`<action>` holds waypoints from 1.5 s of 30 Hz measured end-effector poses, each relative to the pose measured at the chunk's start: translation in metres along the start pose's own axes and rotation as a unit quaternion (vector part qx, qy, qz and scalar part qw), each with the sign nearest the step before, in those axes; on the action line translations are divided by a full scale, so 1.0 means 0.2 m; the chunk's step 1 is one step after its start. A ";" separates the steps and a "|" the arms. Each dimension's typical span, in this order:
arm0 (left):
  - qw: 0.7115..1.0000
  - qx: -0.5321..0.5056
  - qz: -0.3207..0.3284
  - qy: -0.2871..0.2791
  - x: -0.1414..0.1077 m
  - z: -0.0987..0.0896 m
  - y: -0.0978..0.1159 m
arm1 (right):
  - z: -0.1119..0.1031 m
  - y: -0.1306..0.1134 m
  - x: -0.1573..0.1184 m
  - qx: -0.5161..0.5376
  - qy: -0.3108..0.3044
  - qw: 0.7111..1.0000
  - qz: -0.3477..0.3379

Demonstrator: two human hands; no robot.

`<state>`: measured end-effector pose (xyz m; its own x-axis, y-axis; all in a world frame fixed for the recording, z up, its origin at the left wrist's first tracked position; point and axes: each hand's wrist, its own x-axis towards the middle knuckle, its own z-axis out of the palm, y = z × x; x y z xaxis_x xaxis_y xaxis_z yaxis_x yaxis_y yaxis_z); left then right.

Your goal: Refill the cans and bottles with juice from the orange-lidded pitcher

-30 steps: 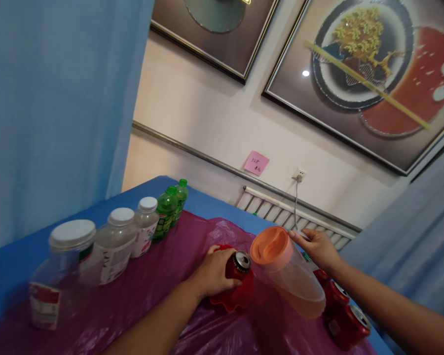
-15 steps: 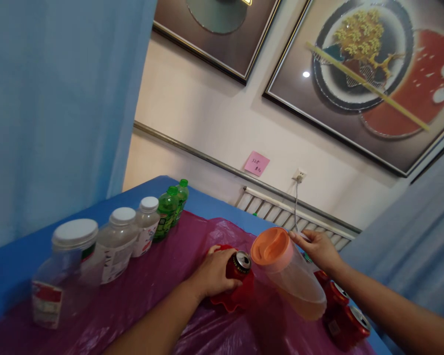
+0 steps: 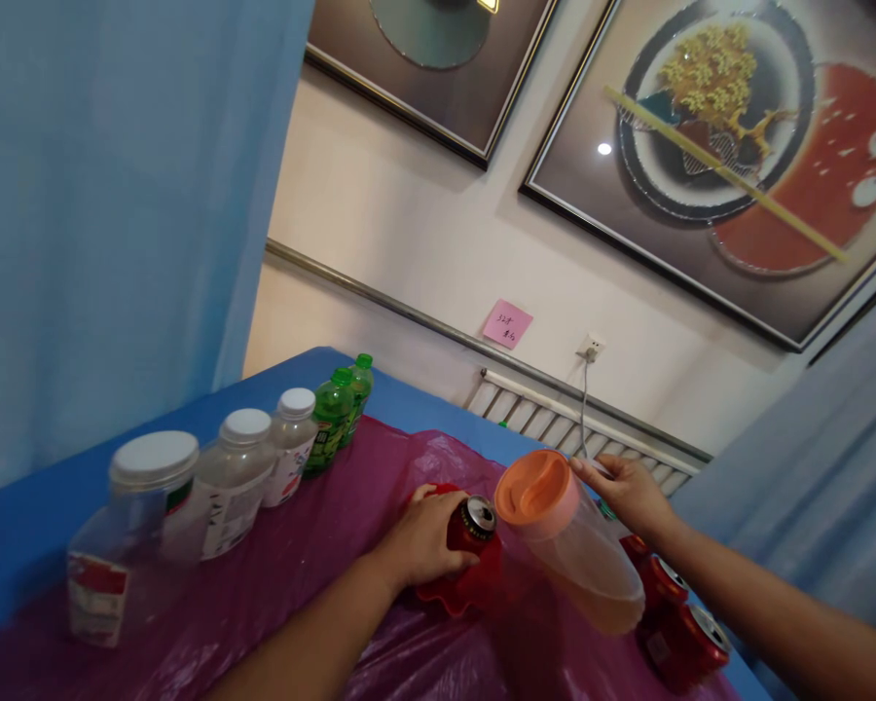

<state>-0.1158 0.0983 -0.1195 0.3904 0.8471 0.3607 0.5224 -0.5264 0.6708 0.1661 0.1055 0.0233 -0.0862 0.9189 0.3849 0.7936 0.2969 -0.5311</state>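
Your left hand (image 3: 430, 540) curls around a dark red can (image 3: 473, 528), thumb on the near side and fingers behind, its silver top exposed. The can appears to stand over a red scalloped dish (image 3: 471, 589), though your hand hides its base. Your right hand (image 3: 632, 495) is closed about the handle of a clear pitcher (image 3: 591, 579), tilted so that its orange lid (image 3: 536, 492) lies just beside the can's rim; amber liquid gathers low inside. Beneath, a purple sheet (image 3: 277, 574) covers part of the blue table (image 3: 281, 380). White-capped jars (image 3: 244, 467) stand at left, red cans (image 3: 682, 643) at right.
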 end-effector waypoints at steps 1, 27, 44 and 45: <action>1.000 0.001 0.000 -0.001 0.00 0.00 0.00 | 0.00 0.00 0.00 -0.005 -0.001 1.000 -0.003; 1.000 -0.005 -0.005 -0.002 0.00 -0.01 0.00 | 0.00 0.01 0.00 0.001 -0.003 1.000 0.004; 1.000 -0.015 -0.013 -0.014 0.01 -0.02 0.01 | 0.01 0.00 0.01 -0.011 -0.007 1.000 0.025; 1.000 -0.015 -0.013 -0.014 0.01 -0.02 0.01 | 0.01 0.00 0.01 -0.008 -0.008 1.000 0.025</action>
<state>-0.1179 0.0989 -0.1155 0.3980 0.8579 0.3250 0.5093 -0.5013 0.6995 0.1643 0.1081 0.0219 -0.0549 0.9366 0.3460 0.8069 0.2458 -0.5372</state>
